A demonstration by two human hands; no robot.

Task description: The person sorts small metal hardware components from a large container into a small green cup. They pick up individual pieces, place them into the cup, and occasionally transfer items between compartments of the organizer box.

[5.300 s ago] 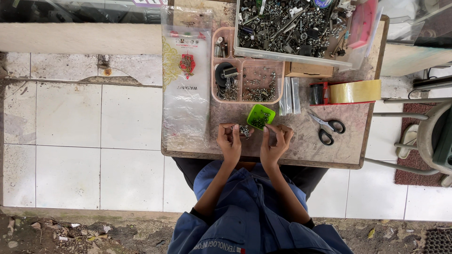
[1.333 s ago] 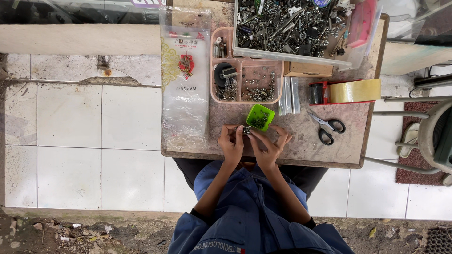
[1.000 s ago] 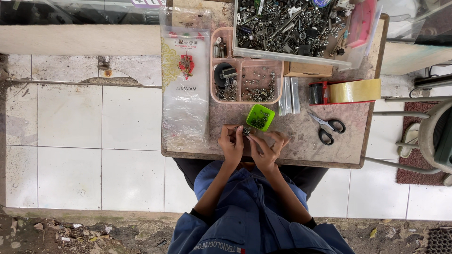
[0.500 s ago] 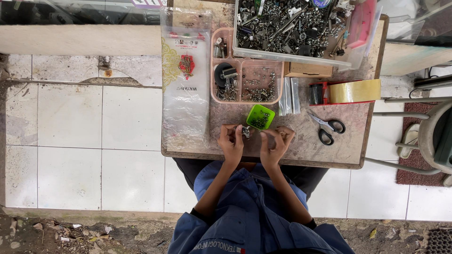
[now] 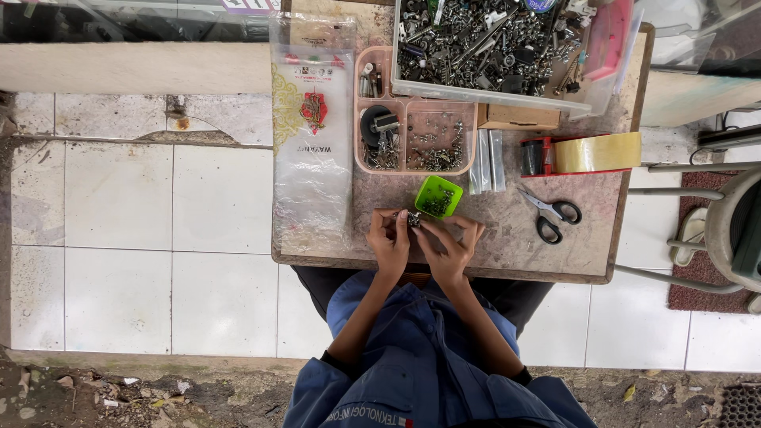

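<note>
Nearest us sit our two bare hands, close together over the near edge of the worn brown wooden bench point(image 5: 571, 238). Our left hand point(image 5: 388, 240) and right hand point(image 5: 449, 250) both pinch one small metal part point(image 5: 413, 219) between their fingertips; it is too small for us to tell what kind of piece it is. Blue sleeves and a blue work jacket point(image 5: 420, 372) fill the bottom of the view, cut off by the frame.

Just beyond the fingers stands one small green plastic cup point(image 5: 438, 196) with tiny dark bits inside, uncountable at this size. To the right lies one pair of black-handled scissors point(image 5: 552, 215). Along the bench's left edge lies one long clear plastic bag point(image 5: 311, 158) with a red and yellow print. Farther on we count one pink plastic divided tray point(image 5: 412, 131) with three compartments showing, holding screws and a dark round piece. Right of it sits one roll of yellowish packing tape in a red dispenser point(image 5: 590, 152). At the far edge rests one clear plastic bin of mixed metal hardware point(image 5: 495, 43), its top cut off, with one small cardboard box point(image 5: 519, 117) just before it.

The bench stands on white floor tiles point(image 5: 143, 238), stained in places; dirt and rubble run along the near strip. At the right edge a metal-framed seat point(image 5: 713, 230) is only partly visible.
</note>
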